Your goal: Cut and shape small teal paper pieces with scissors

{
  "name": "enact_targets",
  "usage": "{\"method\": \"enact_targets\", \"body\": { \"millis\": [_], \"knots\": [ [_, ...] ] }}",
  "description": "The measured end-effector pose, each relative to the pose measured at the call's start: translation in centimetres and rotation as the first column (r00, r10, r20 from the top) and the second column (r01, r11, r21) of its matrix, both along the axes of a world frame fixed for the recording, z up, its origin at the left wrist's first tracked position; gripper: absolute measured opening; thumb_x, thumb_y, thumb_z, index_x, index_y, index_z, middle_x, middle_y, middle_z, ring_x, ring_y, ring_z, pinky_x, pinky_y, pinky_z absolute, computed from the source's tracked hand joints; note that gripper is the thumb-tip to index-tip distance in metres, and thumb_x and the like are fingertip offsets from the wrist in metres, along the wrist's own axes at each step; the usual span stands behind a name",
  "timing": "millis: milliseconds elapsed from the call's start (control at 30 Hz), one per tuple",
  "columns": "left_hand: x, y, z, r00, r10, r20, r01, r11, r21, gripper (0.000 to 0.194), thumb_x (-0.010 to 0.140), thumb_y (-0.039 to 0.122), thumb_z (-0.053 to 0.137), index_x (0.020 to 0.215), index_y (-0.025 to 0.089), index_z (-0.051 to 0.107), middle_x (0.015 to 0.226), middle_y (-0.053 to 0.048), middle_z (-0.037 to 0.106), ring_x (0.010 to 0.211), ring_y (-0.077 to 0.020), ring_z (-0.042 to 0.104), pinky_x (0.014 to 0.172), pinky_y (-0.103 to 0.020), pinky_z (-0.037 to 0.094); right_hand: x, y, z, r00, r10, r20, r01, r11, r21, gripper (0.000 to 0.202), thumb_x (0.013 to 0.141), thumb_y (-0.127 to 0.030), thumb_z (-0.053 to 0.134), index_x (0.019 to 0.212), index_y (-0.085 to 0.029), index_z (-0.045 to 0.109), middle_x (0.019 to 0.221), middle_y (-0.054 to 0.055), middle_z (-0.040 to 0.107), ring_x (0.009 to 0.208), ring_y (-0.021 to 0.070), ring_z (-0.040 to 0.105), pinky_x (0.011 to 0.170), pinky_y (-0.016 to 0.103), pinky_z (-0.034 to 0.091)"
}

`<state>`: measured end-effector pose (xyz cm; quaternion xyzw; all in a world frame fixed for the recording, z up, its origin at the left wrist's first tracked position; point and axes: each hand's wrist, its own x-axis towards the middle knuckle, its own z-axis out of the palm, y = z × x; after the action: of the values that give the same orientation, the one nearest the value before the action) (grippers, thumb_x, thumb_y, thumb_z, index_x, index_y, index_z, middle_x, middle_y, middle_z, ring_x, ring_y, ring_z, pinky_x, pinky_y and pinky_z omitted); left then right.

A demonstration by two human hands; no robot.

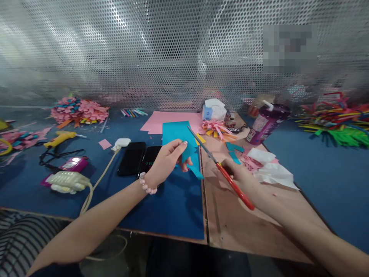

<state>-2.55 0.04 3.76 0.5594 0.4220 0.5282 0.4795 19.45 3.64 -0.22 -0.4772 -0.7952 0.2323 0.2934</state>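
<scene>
My left hand (175,154), with a beaded bracelet at the wrist, is closed on a sheet of blue paper (175,130), thumb on top. A narrow blue strip (196,172) hangs below those fingers. In my right hand (235,175) is a pair of scissors (230,181) with red handles. Their blades point up and left, close to the right edge of the blue paper. Whether the blades touch the paper I cannot tell. Behind the blue sheet lies pink paper (155,120).
Two phones (132,157) lie left of my left hand, near a white charger and cable (105,177). A yellow glue gun (61,138) and power strip (67,181) are farther left. Right stand a purple cup (266,123) and crumpled tissue (275,175). Perforated metal (173,57) closes the back.
</scene>
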Motion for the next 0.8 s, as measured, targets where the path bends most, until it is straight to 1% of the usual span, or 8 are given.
{"method": "enact_targets", "body": {
  "millis": [133,233,367,467,533,600,700,800],
  "knots": [
    [0.0,0.4,-0.4,0.999,0.017,0.028,-0.016,1.0,-0.026,0.026,0.09,0.038,0.048,0.075,0.017,0.046,0.072,-0.002,0.065,0.047,-0.0088,0.058,0.052,-0.026,0.051,0.7,0.2,-0.1,0.96,-0.102,0.261,0.093,0.995,0.045,0.019,0.079,-0.037,0.056,0.084,-0.018,0.053,0.075,0.005,0.063,0.064,0.0183,0.057,0.054,0.027,0.037],
    [0.1,0.5,-0.6,0.999,0.017,0.038,-0.015,0.998,-0.058,0.024,0.089,0.037,0.051,0.077,0.017,0.046,0.077,-0.003,0.066,0.052,-0.0095,0.059,0.053,-0.025,0.051,0.9,0.9,-1.4,0.923,-0.147,0.355,0.102,0.984,0.143,0.028,0.076,-0.038,0.06,0.094,-0.016,0.056,0.089,0.011,0.066,0.076,0.0239,0.061,0.061,0.03,0.041],
    [0.4,0.3,-0.8,0.999,-0.038,0.039,0.042,0.992,-0.123,0.021,0.088,0.035,0.053,0.079,0.017,0.047,0.082,-0.005,0.067,0.063,-0.0137,0.065,0.058,-0.027,0.053,0.9,1.1,-2.3,0.913,-0.116,0.392,0.022,0.971,0.237,0.031,0.079,-0.037,0.059,0.099,-0.014,0.059,0.094,0.013,0.064,0.088,0.0278,0.059,0.071,0.035,0.045],
    [0.9,0.0,-0.9,0.994,-0.1,0.047,0.106,0.981,-0.163,0.018,0.087,0.033,0.053,0.082,0.016,0.051,0.09,-0.007,0.067,0.08,-0.0181,0.067,0.069,-0.032,0.055,0.7,0.6,-1.7,0.891,-0.115,0.439,-0.065,0.925,0.375,0.028,0.083,-0.036,0.053,0.092,-0.012,0.063,0.092,0.016,0.06,0.096,0.0327,0.053,0.081,0.043,0.044],
    [1.2,-0.3,-1.1,0.989,-0.142,0.046,0.149,0.97,-0.193,0.018,0.087,0.034,0.054,0.085,0.016,0.054,0.094,-0.007,0.067,0.086,-0.0195,0.067,0.073,-0.033,0.055,0.6,0.4,-0.9,0.923,-0.104,0.37,-0.071,0.9,0.43,0.025,0.086,-0.031,0.049,0.091,-0.012,0.064,0.094,0.016,0.058,0.098,0.032,0.051,0.084,0.045,0.043],
    [1.5,-0.5,-1.3,0.978,-0.203,0.042,0.207,0.951,-0.228,0.02,0.087,0.035,0.054,0.09,0.015,0.056,0.095,-0.008,0.068,0.085,-0.0199,0.067,0.073,-0.033,0.055,0.3,0.2,-0.1,0.982,-0.015,0.19,-0.068,0.905,0.421,0.022,0.088,-0.024,0.045,0.097,-0.014,0.062,0.099,0.014,0.059,0.099,0.0271,0.052,0.087,0.041,0.043],
    [1.7,-0.8,-1.5,0.962,-0.27,0.042,0.272,0.929,-0.25,0.025,0.088,0.034,0.053,0.105,0.015,0.054,0.094,-0.01,0.069,0.08,-0.0195,0.069,0.072,-0.033,0.054,-0.1,-0.1,0.7,0.978,0.188,-0.093,-0.163,0.961,0.222,0.02,0.091,-0.024,0.043,0.1,-0.018,0.06,0.101,0.007,0.061,0.096,0.0186,0.057,0.087,0.033,0.044],
    [1.8,-0.9,-1.7,0.959,-0.282,0.03,0.28,0.925,-0.256,0.038,0.089,0.032,0.052,0.122,0.015,0.046,0.092,-0.01,0.069,0.079,-0.02,0.069,0.073,-0.035,0.054,-0.5,-0.6,0.8,0.934,0.24,-0.263,-0.251,0.968,-0.008,0.019,0.09,-0.033,0.048,0.096,-0.02,0.06,0.097,0.005,0.064,0.094,0.0173,0.059,0.086,0.033,0.045]
  ]
}}
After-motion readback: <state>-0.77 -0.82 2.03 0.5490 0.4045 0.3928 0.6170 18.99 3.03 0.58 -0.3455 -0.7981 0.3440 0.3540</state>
